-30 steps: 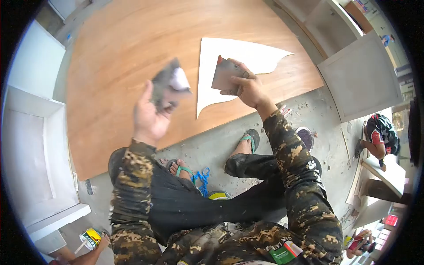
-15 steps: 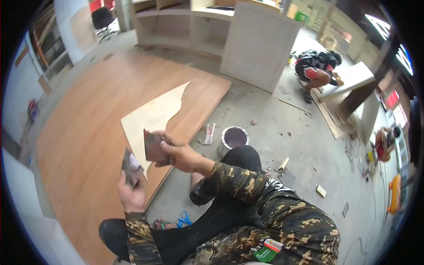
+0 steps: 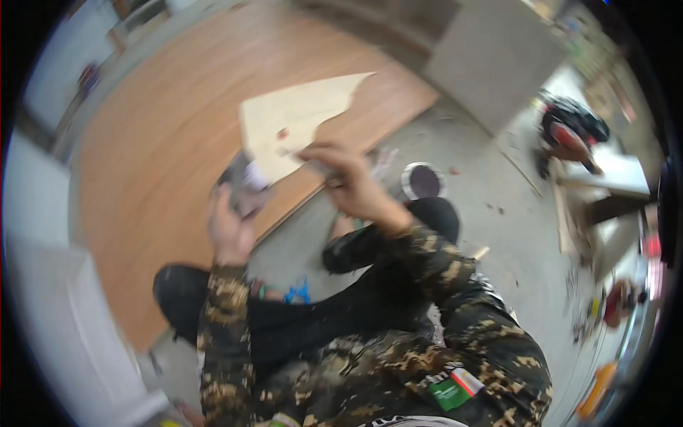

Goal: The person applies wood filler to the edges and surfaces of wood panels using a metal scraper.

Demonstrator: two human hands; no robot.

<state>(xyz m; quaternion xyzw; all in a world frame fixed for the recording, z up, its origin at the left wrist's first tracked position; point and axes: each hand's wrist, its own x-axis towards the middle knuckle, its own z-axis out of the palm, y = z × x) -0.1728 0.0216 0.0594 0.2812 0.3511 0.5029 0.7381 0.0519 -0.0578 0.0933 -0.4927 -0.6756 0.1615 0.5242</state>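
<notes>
My left hand (image 3: pixel 231 228) is closed on the lower edge of a thin grey putty spreader (image 3: pixel 233 173), which carries a whitish lump of putty (image 3: pixel 255 176). My right hand (image 3: pixel 352 181) grips a second flat putty spreader (image 3: pixel 324 169), seen nearly edge-on and blurred, over the curved edge of a pale board. That pale board (image 3: pixel 284 107), wavy along its right side, lies on a large brown wooden panel (image 3: pixel 156 156). A small reddish-brown spot (image 3: pixel 282 133) shows on the pale board, just left of my right hand's spreader.
An open can of dark purplish stuff (image 3: pixel 424 181) stands on the concrete floor (image 3: pixel 491 235) beyond my knee. White cabinetry (image 3: pixel 491 60) rises at the back. One person (image 3: pixel 573 132) crouches at a board on the right; another (image 3: pixel 622 302) is farther right. A white box-like edge (image 3: pixel 85 320) borders my left.
My view has tilted down and blurred. My right hand has drawn away from my left, its spreader turned edge-on over the pale board. A reddish-brown spot now shows there.
</notes>
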